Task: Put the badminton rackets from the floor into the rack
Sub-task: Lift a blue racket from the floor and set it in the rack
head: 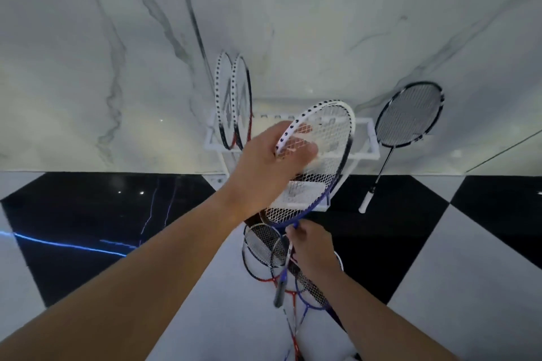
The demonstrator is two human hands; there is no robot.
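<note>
A white and blue racket (325, 138) hangs in the air in front of the white rack (368, 138), head up. My left hand (272, 164) grips the left rim of its head. My right hand (311, 249) pinches its thin shaft just below the head, and the grey handle points down. Two rackets (233, 97) stand upright in the rack's left end, heads up. Several more rackets (264, 246) lie piled on the floor under my hands, with red, blue and black frames.
A black racket (407, 117) leans against the marble wall to the right of the rack, its white handle on the floor. The floor is large black and white tiles. The rack stands against the wall.
</note>
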